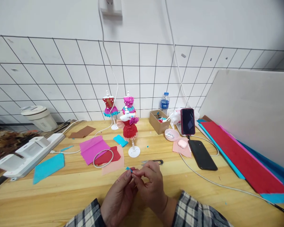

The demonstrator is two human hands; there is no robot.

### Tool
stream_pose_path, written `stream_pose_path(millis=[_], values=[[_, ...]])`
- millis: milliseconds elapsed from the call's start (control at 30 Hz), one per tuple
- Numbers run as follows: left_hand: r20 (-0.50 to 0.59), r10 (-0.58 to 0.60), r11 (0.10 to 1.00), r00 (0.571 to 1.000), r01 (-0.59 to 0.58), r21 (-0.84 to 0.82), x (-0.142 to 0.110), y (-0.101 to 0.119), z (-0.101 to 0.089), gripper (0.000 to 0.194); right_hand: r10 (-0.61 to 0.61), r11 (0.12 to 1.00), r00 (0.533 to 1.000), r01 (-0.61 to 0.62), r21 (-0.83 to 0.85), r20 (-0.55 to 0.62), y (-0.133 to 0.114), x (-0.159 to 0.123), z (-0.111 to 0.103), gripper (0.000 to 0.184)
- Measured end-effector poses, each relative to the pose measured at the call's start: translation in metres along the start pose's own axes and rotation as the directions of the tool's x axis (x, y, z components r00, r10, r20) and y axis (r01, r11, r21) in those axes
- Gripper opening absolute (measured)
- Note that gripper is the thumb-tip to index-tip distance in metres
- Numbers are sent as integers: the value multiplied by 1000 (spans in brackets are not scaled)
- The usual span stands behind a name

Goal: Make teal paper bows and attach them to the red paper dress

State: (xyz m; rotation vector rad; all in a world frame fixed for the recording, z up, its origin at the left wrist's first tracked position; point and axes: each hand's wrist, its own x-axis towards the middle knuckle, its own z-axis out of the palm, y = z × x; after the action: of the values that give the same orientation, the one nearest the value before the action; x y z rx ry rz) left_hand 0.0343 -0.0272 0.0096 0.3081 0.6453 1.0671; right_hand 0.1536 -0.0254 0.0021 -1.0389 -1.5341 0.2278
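Observation:
A small scrap of blue paper (129,169) is pinched between my two hands, low in the middle of the view. My left hand (120,194) grips it between thumb and fingers, which are closed. The fingertips of my right hand (151,183) press together on its right side. Behind my right hand lies a pair of thread snips (159,162), partly hidden by the knuckles. Just beyond stands a small white mannequin stand (134,152) wearing a red paper dress (130,130) with a magenta bow (133,121).
Two more dressed mannequins (109,106) stand at the back. Magenta paper (94,148), red paper (115,154) and blue paper (49,167) lie left, near a power strip (34,154). Right are a cardboard box (159,125), a pink dish (172,138), phones (202,154), cables and coloured sheets (239,154).

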Motion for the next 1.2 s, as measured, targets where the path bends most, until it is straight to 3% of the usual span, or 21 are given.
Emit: stream_pose_path(millis=[100,167,233,333,433,500,567,700,800,900,967,1067,1133,1200], values=[[-51,117,988,992,-111,105,3,8,-3,24,-10,999,997,7,41,82,0,3,-5,8],[-34,233,916,972,-207,343,5,19,-7,22,19,996,990,-32,88,142,3,8,-12,7],[33,302,712,953,-248,656,6,31,-10,19,67,987,978,-93,128,199,8,14,-19,13],[177,327,242,928,-263,934,4,42,-14,14,70,980,942,-126,154,329,17,21,-24,28],[363,337,-126,869,-340,932,2,41,-16,11,59,987,903,-115,108,426,21,22,-23,29],[461,326,-268,825,-386,882,2,38,-18,11,99,989,884,-138,54,457,22,21,-21,21],[520,296,-354,801,-413,839,2,36,-19,12,151,984,859,-180,13,488,22,20,-20,12],[564,207,-389,800,-461,797,4,37,-18,17,216,971,832,-236,-27,511,23,19,-18,4],[584,170,-362,794,-501,786,4,39,-16,21,273,952,824,-305,-19,497,22,19,-17,6],[598,125,-308,792,-542,782,3,42,-14,22,279,938,783,-347,17,556,22,24,-20,5],[568,109,-266,816,-527,807,1,45,-13,21,220,955,760,-295,24,612,26,32,-28,4],[430,126,-174,894,-406,897,-1,46,-14,20,203,977,791,-121,-178,577,39,44,-46,25],[310,114,-76,944,-302,950,0,45,-15,20,228,926,794,2,-379,563,49,49,-56,31],[229,89,25,969,-232,972,1,43,-16,22,246,863,761,110,-493,600,57,50,-61,28]])
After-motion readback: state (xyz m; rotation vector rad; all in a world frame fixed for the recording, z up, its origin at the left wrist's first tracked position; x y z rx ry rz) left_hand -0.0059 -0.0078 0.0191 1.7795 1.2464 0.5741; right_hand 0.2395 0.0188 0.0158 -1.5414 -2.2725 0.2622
